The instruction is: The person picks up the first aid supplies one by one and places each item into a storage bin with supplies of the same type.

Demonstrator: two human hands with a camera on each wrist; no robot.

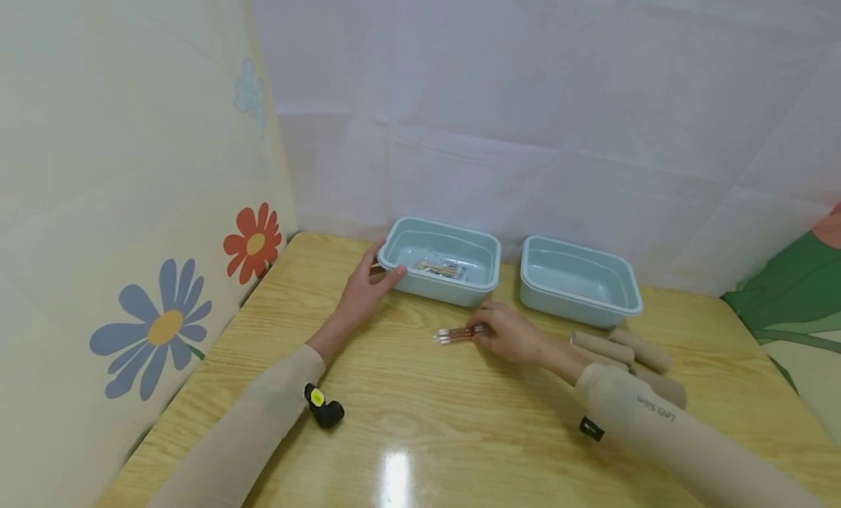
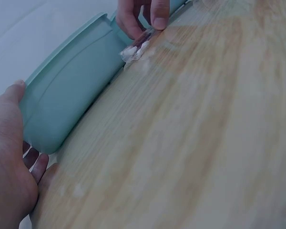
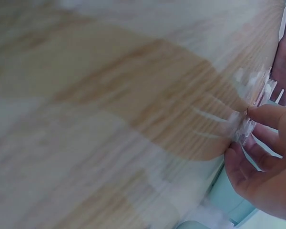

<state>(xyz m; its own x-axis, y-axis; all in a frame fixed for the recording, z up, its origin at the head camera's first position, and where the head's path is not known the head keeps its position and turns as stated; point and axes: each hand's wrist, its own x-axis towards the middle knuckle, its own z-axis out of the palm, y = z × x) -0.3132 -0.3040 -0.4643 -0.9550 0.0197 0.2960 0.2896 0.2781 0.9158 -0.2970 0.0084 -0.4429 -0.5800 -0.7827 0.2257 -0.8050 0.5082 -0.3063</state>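
Note:
Two pale blue plastic bins stand side by side at the back of the table. My left hand [image 1: 363,293] grips the left end of the left bin [image 1: 434,289], its thumb at the rim and its fingers round the outside. Inside that bin lies a clear packet of thin sticks [image 1: 442,269]. Just in front of it, my right hand [image 1: 509,333] pinches one end of a small clear packet of cotton swabs [image 1: 455,336], white-tipped with reddish-brown shafts. In the right wrist view, the thumb and fingers of the right hand [image 3: 267,162] are at the clear wrapper [image 3: 250,107], close to the tabletop.
The right bin [image 1: 578,307] holds nothing visible. Several brown cardboard tubes [image 1: 604,347] lie in front of it, partly behind my right forearm. A white cloth [image 1: 525,128] hangs behind the table [image 1: 394,391], and a flower-printed sheet [image 1: 164,201] borders its left side.

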